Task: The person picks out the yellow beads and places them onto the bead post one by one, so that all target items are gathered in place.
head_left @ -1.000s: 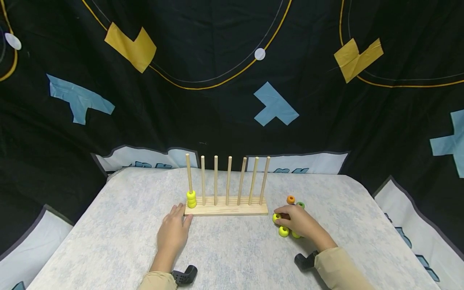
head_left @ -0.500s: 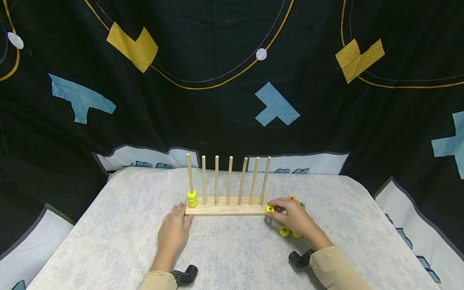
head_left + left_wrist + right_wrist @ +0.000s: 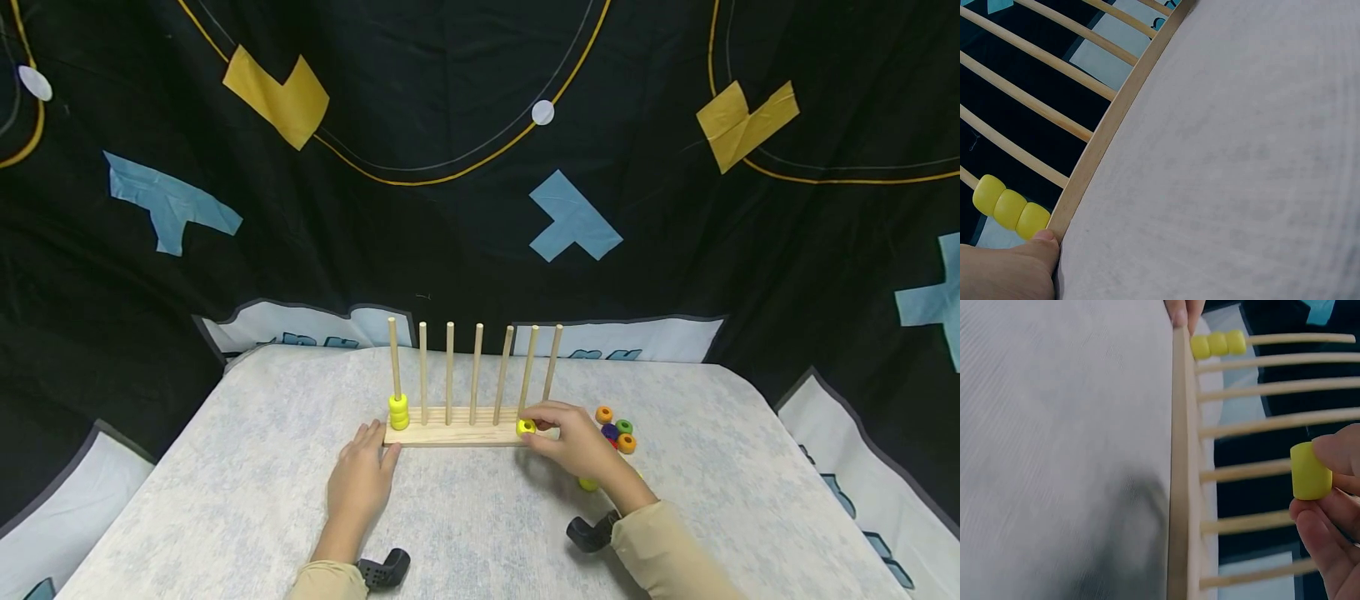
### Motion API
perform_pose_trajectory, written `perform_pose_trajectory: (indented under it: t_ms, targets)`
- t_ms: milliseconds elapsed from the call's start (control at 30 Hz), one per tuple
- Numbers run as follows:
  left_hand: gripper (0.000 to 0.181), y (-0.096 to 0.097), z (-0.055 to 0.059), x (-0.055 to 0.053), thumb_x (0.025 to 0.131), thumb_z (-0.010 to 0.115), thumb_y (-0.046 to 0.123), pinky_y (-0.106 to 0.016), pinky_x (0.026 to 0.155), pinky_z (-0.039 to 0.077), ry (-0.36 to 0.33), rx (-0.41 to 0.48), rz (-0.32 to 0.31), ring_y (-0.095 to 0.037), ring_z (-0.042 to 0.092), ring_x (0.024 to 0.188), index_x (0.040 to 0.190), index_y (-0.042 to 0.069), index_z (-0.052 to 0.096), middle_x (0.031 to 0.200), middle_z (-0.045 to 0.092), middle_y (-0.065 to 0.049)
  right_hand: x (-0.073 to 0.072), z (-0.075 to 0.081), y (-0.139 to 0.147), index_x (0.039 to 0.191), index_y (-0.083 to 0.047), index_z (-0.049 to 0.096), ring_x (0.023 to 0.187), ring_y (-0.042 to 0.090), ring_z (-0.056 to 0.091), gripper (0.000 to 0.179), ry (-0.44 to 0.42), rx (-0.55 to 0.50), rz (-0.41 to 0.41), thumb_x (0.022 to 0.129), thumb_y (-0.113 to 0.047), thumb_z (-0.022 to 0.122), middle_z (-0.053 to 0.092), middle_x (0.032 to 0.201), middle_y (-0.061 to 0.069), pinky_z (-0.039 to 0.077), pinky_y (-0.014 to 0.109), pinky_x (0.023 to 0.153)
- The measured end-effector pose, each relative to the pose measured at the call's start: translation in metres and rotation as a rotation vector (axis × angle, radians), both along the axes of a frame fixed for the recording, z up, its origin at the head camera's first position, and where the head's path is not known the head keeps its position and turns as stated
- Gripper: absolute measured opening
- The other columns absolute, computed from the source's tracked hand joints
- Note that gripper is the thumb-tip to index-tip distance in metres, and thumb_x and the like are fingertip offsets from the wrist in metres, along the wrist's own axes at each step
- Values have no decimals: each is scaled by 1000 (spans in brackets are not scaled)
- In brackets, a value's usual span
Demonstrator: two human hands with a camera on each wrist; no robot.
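Head view: the right hand (image 3: 577,442) pinches a yellow bead (image 3: 523,430) between thumb and fingers, low before the stand's second peg from the right; its fingers hide the foot of the rightmost peg (image 3: 553,362). The left hand (image 3: 362,479) rests at the left end of the wooden stand (image 3: 457,435), fingers fairly straight, thumb against the front edge. Three yellow beads (image 3: 399,412) are stacked on the leftmost peg. Among the loose beads right of the stand, a red bead (image 3: 612,444) and a yellow one (image 3: 588,484) are partly covered by the right hand and wrist. Open tabletop (image 3: 465,525) spreads between the forearms, and the table's far edge runs close behind the stand. Left wrist view: only the thumb shows clearly, touching the front corner beside the stack; the other fingers are cut off, and several pegs leave the frame. Right wrist view: the held bead covers part of a peg; whether they touch, I cannot tell. The fingers holding it run off the right border.
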State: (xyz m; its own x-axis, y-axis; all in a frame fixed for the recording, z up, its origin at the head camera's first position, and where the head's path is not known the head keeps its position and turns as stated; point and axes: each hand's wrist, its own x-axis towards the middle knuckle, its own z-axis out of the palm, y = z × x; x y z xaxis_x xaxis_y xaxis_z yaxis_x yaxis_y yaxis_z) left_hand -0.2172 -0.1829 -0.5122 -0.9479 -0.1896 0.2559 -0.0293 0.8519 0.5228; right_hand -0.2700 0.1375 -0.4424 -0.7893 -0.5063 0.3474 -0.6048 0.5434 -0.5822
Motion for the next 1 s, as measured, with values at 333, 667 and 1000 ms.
perform_pose_trajectory:
  t_ms: [333,667,1000]
  targets:
    - [55,-1,0,-1,102,55,33,-57,120,28,-24,3,-3,-40,34,146,145,-2,47,153,43,-22,-2,15,-35,118,-14,73,94,11,65,28,6,-65,83,91,-19,74,72,115,-3,60,37,86]
    - [55,-2,0,-2,102,56,32,-57,119,29,-10,-6,-1,-40,36,145,144,-2,48,152,44,-22,-5,39,-62,121,-11,71,96,13,66,30,65,-92,147,92,-18,73,71,114,-2,59,31,86]
    - [53,0,0,-1,101,56,31,-58,119,29,-4,-7,1,-41,36,145,143,-1,49,151,45,-22,-7,69,-76,129,-11,66,106,16,68,38,54,-78,121,91,-16,73,68,127,3,59,33,93]
